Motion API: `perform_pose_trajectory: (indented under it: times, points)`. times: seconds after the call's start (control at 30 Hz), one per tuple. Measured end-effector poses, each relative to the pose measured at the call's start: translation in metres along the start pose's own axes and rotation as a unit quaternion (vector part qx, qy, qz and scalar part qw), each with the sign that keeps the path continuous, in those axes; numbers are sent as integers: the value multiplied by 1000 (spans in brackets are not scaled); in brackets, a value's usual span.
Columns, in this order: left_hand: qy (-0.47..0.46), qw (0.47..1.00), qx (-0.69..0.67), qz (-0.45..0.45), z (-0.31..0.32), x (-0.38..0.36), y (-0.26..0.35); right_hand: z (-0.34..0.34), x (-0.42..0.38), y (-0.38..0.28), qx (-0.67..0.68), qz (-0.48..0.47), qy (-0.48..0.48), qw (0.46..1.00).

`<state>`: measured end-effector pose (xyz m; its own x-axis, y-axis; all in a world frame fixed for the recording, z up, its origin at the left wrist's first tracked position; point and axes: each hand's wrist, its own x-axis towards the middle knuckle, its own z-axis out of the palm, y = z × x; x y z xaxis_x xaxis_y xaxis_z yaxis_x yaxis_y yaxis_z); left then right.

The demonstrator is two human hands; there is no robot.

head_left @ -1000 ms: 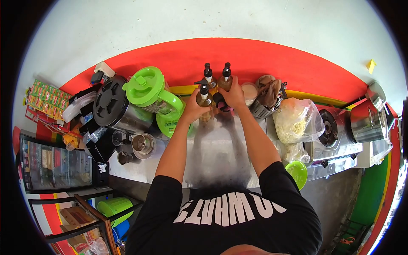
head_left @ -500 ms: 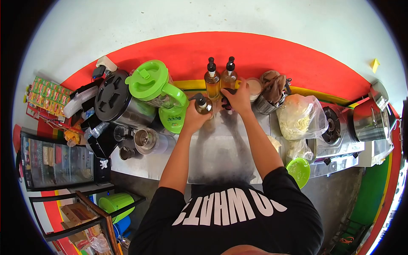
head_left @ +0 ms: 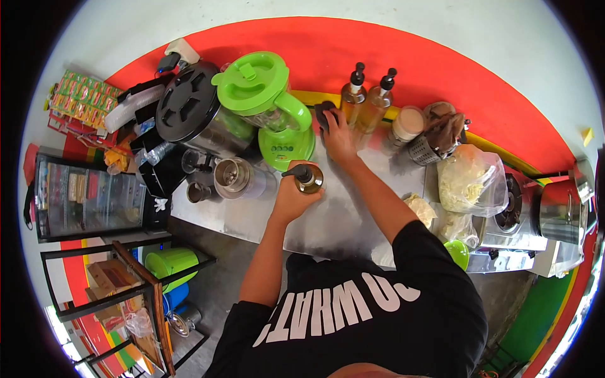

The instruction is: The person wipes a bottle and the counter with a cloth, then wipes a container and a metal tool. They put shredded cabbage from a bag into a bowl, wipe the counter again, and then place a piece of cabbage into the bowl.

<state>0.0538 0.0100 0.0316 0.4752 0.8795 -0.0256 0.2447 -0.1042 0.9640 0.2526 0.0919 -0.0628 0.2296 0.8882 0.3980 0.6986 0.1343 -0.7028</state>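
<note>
My left hand [head_left: 292, 200] is wrapped round a pump bottle [head_left: 310, 181] with a black top, over the near part of the steel counter [head_left: 343, 220]. My right hand [head_left: 341, 143] presses a dark cloth [head_left: 325, 116] to the counter's back edge, by the wall. Just right of the cloth stand two more pump bottles [head_left: 374, 111] with amber liquid in them. The green blender [head_left: 285, 148] is to the left of both hands.
Left of the blender are a big steel container with a black lid [head_left: 188, 104] and a steel-topped jar [head_left: 233, 176]. On the right stand a lidded jar [head_left: 406, 125], a perforated utensil holder [head_left: 426, 150], a bag of shredded food [head_left: 469, 179] and a stove [head_left: 513, 208].
My left hand has drawn its bottle back from the wall, toward me. The cloth in my right hand has gone from in front of the two bottles to their left. The view has shifted.
</note>
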Motion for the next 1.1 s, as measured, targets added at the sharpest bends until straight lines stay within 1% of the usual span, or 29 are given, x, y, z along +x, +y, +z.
perform_pose_trajectory:
  times: [0.03, 0.07, 0.13, 0.17, 0.2, 0.27, 0.3, 0.37, 0.4, 0.47, 0.5, 0.53, 0.6, 0.63, 0.73, 0.8, 0.93, 1.0, 1.03, 1.1]
  points:
    - [4, 1000, -8, -6, -3, -1, -1, 17, 9, 8, -51, -14, -27, 998]
    - [8, 1000, -6, -11, -3, -3, -3, 31, 15, 15, -46, -15, -31, 998]
    - [24, 999, -35, 1, -3, -3, -7, 57, 23, 33, -165, -47, -105, 980]
    - [28, 999, -35, -2, -3, -4, -9, 68, 25, 50, -156, -34, -185, 970]
    - [22, 999, -36, -2, -3, -3, -9, 68, 25, 52, -155, -36, -188, 969]
    - [20, 999, -43, -5, -2, -2, -11, 67, 19, 57, -207, -67, -252, 943]
    - [21, 999, -33, -9, -2, -3, -9, 60, 13, 54, -161, -49, -265, 950]
    - [19, 999, -24, -11, -2, -2, -11, 40, -27, 43, -166, -32, -265, 949]
    - [31, 999, -43, 2, 1, -2, -17, 31, -44, 38, -171, -20, -262, 950]
    - [48, 997, -65, 16, 2, 0, -19, 17, -71, 34, -189, -27, -258, 947]
    - [44, 996, -78, 2, 2, -1, -16, 13, -76, 31, -203, -27, -258, 944]
    - [39, 995, -92, -13, 2, -3, -15, 15, -71, 31, -203, -28, -261, 943]
    - [37, 995, -96, -16, 1, -2, -17, 26, -44, 34, -172, 30, -272, 946]
    - [34, 994, -100, -16, 2, -2, -18, 36, -29, 40, -189, 3, -249, 950]
    - [31, 994, -101, -14, 2, -2, -21, 63, 19, 39, -196, 13, -236, 952]
    - [31, 994, -104, -12, 1, -3, -24, 65, 37, 26, -143, 76, -222, 962]
    - [19, 994, -105, -21, 1, -1, -22, 58, 29, 31, -153, 70, -215, 962]
    - [21, 995, -100, -12, 2, -4, -24, 47, 5, 31, -179, 35, -275, 944]
    - [26, 995, -96, 4, 0, 0, -25, 43, -3, 27, -177, 37, -269, 946]
    - [22, 996, -89, 7, -1, 1, -25, 33, -15, 27, -163, 53, -271, 947]
